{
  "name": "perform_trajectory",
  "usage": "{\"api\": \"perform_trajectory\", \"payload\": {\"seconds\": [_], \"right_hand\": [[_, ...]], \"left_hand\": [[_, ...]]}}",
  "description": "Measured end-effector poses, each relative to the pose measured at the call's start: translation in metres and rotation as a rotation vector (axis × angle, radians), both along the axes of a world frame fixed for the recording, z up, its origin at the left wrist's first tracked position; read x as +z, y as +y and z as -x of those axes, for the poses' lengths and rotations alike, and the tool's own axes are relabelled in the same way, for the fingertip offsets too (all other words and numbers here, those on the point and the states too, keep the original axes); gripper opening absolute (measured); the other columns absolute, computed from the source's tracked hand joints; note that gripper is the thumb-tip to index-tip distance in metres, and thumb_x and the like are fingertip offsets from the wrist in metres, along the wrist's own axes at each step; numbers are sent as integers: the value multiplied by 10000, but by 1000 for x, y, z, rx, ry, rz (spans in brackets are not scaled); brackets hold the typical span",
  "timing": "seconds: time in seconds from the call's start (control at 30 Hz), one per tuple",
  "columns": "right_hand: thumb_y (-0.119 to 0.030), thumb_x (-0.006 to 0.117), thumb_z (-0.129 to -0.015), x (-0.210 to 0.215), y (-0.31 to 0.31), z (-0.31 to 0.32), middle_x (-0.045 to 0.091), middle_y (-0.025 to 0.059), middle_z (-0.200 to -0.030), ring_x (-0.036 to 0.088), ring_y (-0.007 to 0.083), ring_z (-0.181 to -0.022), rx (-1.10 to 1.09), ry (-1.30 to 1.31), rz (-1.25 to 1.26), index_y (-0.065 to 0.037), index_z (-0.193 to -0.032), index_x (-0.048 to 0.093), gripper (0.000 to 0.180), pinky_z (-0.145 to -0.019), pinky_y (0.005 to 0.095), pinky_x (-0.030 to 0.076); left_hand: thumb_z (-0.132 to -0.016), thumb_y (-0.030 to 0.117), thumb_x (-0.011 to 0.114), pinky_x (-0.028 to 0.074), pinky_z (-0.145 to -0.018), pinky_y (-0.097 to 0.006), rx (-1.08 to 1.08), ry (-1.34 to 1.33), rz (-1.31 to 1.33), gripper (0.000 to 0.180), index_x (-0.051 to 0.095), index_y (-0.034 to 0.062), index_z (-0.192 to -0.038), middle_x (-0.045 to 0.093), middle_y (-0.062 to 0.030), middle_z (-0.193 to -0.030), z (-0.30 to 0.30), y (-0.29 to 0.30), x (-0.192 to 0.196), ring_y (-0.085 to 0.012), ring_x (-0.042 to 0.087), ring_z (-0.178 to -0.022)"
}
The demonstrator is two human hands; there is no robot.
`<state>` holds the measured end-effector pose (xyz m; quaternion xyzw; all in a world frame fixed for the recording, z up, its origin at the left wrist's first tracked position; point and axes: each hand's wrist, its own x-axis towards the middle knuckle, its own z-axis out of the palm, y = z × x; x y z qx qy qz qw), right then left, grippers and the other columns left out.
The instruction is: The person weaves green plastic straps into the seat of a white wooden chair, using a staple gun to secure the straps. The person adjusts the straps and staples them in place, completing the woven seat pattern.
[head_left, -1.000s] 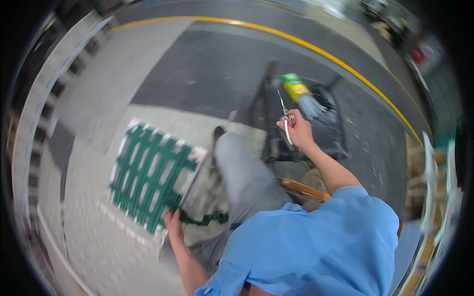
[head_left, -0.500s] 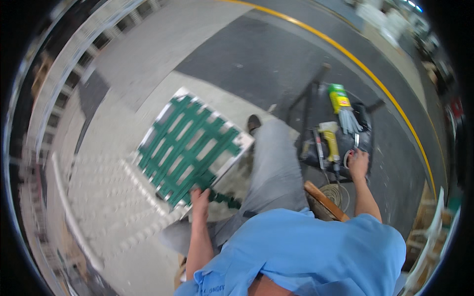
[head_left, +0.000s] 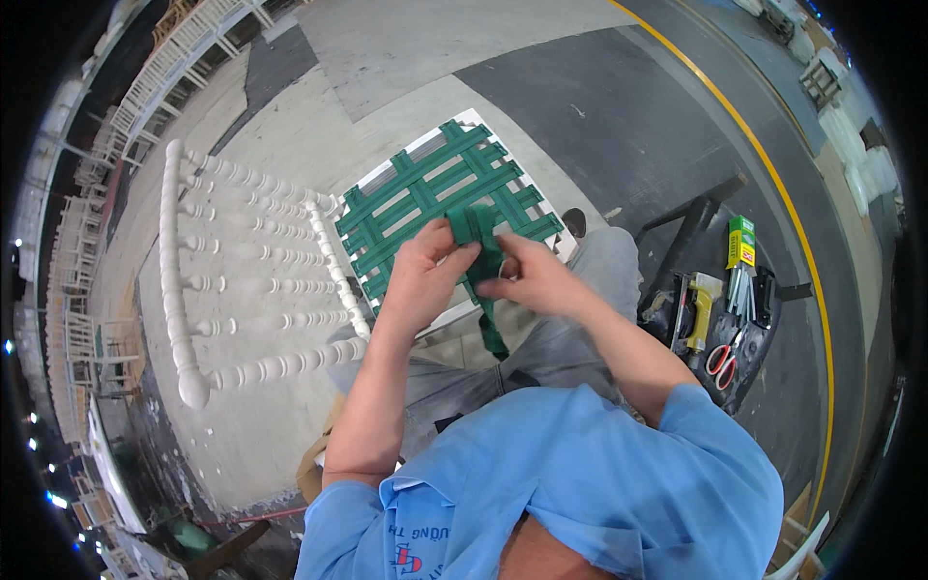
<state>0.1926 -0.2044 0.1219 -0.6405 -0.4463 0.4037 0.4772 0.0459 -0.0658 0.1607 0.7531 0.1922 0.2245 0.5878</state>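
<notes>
Green webbing strap [head_left: 480,253] sits between both hands, in front of the person's chest, over the lap. Upper part is bunched in the grip; loose tail hangs down past the hands toward the grey trousers [head_left: 570,338].

Left hand [head_left: 422,275]: fingers curled and closed on the strap from the left, thumb on top. Right hand [head_left: 531,275]: fingers pinched together on the same strap from the right. The hands are nearly touching, strap clamped between them.

Nearest to camera: blue short-sleeved shirt [head_left: 580,483], both forearms coming up from it.

Just behind the hands: white chair seat frame [head_left: 454,193] lying tilted, woven with green webbing in a crisscross grid. The held strap appears to run up to that weave; exact attachment point is hidden by the fingers.

Left of it: white turned-spindle chair back [head_left: 232,280] lying flat on the concrete floor [head_left: 387,58].

Right of the person: dark tool tray [head_left: 739,338] holding red-handled scissors [head_left: 722,360], a yellow staple gun [head_left: 700,307] and a green-and-yellow box [head_left: 740,242] with metal strips below it.

Farther out: yellow line [head_left: 764,145] painted across the floor, stacked white chair frames [head_left: 164,68] along the far left edge.
</notes>
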Motion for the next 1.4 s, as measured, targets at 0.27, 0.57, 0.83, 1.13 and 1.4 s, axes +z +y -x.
{"api": "perform_trajectory", "payload": {"seconds": [0.27,0.57,0.83,1.13,1.4], "right_hand": [[-133,726,-946,35,46,-13,662,-13,-781,588,60,-658,-123,298,-186,-35,-919,684,110,-583,240,463],[-122,730,-937,70,53,-2,690,5,-830,618,75,-676,-237,334,-345,-28,-988,683,117,-609,240,489],[-319,582,-1027,41,-13,-130,561,21,-807,604,167,-769,-299,867,-713,-125,-873,547,251,-750,348,563],[-557,403,-1071,-73,-48,-35,707,125,-1078,701,276,-980,-338,945,313,19,-1344,564,657,-840,385,558],[-497,419,-1085,-53,45,-10,706,131,-1104,698,264,-1001,-119,919,193,14,-1258,611,573,-809,385,559]], "left_hand": [[-870,276,796,451,-1082,-374,118,397,304,773,422,-35,-1471,554,-228,-1419,69,-21,-121,-301,551,-1316],[-904,311,772,517,-813,-349,429,303,577,453,638,-46,-1149,708,-80,-955,20,-82,-192,-165,641,-901],[-942,45,630,575,-845,-473,21,-160,1283,148,637,55,-1089,697,-106,-881,64,-13,-123,-259,676,-807],[-917,-4,667,537,-774,-323,59,18,640,450,614,72,-1358,645,-91,-1164,67,-15,-71,-173,643,-816],[-861,82,748,490,-932,-358,-151,194,-203,351,743,162,-1202,507,-106,-1172,62,-83,-87,-279,574,-1064]]}}
